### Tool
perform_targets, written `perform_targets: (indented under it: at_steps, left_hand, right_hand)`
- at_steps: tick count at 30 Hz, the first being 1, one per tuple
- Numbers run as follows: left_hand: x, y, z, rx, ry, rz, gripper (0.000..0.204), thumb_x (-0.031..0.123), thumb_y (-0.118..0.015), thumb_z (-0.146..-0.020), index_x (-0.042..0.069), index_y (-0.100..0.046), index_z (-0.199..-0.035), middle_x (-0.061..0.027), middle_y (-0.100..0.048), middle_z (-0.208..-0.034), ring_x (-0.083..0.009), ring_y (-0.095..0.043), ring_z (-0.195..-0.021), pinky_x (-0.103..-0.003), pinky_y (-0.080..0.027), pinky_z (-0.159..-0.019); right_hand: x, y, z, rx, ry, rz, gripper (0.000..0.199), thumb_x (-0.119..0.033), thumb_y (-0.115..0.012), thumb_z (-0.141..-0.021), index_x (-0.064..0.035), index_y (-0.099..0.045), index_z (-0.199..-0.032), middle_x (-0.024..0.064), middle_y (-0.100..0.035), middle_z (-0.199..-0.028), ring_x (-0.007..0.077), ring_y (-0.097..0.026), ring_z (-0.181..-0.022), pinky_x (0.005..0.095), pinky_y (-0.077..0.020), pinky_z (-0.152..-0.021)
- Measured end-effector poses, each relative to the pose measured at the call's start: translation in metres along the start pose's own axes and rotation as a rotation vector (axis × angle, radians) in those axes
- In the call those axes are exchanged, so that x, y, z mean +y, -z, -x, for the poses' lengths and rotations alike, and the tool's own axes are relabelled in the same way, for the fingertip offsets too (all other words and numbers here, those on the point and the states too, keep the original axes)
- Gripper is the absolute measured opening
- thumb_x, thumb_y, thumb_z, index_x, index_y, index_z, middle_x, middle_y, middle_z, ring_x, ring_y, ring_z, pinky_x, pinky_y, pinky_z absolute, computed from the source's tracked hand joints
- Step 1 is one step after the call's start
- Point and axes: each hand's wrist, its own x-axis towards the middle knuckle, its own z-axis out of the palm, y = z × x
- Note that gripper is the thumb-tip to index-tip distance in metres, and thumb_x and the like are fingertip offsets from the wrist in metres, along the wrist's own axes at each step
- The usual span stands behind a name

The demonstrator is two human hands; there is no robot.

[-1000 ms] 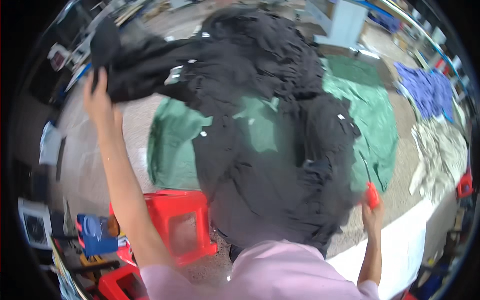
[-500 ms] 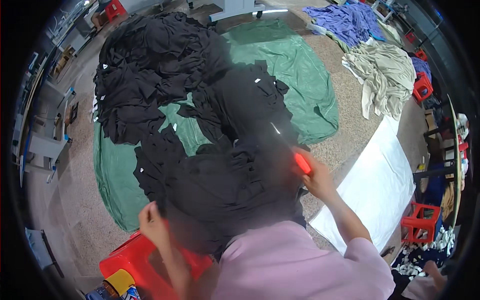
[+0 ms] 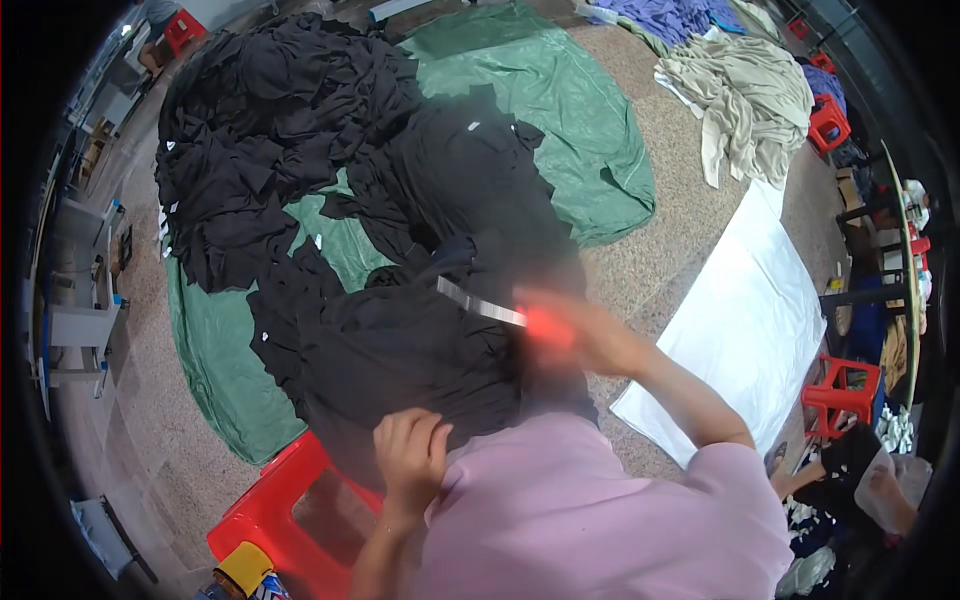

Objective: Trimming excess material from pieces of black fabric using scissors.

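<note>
A wide, crinkled green plastic sheet (image 3: pixel 590 140) is spread on the speckled floor (image 3: pixel 670 185) and is largely covered by a heap of black fabric garments (image 3: pixel 420 210), whose near end is gathered against the person. A smooth white sheet (image 3: pixel 730 320) is laid out to the right, below a crumpled pale beige cloth pile (image 3: pixel 745 95). A red plastic stool (image 3: pixel 262 500) is placed at the lower left. The left hand (image 3: pixel 410 460) is raised near the chest, fingers curled; whether anything is pinched cannot be told. By the right hand (image 3: pixel 595 335), blurred, a red-handled metal-bladed tool (image 3: pixel 547 328) is gripped above the garments, its blade pointed leftward. Small white tags (image 3: pixel 473 126) are scattered over the black fabric.
</note>
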Motion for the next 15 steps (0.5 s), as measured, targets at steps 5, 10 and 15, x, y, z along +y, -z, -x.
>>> perform_targets:
  at_steps: [5, 10, 15]
  left_hand:
    - [0.002, 0.005, 0.029, -0.016, 0.064, -0.139, 0.03, 0.008, -0.076, -0.07, 0.005, -0.069, -0.099, -0.0098, -0.062, -0.104, -0.0296, -0.058, -0.097, -0.041, -0.042, -0.088]
    - [-0.014, 0.015, 0.038, 0.129, 0.035, -0.233, 0.024, -0.006, -0.064, -0.074, 0.003, -0.068, -0.096, -0.0118, -0.062, -0.105, -0.0308, -0.059, -0.102, -0.043, -0.044, -0.093]
    - [0.005, 0.071, 0.026, 0.51, 0.335, 0.047, 0.018, -0.01, -0.049, -0.086, -0.002, -0.059, -0.098, -0.0107, -0.061, -0.098, -0.0215, -0.059, -0.094, -0.034, -0.047, -0.09]
  right_hand:
    - [0.019, -0.03, 0.027, 0.041, 0.089, 0.382, 0.072, 0.004, -0.06, -0.075, -0.016, -0.045, -0.142, 0.0127, -0.056, -0.09, 0.0337, -0.061, -0.081, 0.0427, -0.0503, -0.07]
    - [0.03, -0.011, 0.023, 0.284, -0.033, 0.472, 0.065, 0.005, -0.061, -0.074, -0.0129, -0.051, -0.135, 0.0129, -0.058, -0.087, 0.0352, -0.062, -0.074, 0.045, -0.0496, -0.063]
    - [-0.015, 0.015, 0.007, 0.549, 0.077, 0.286, 0.058, 0.003, -0.068, -0.077, -0.0106, -0.054, -0.131, 0.0161, -0.063, -0.101, 0.0359, -0.066, -0.087, 0.0411, -0.0529, -0.072]
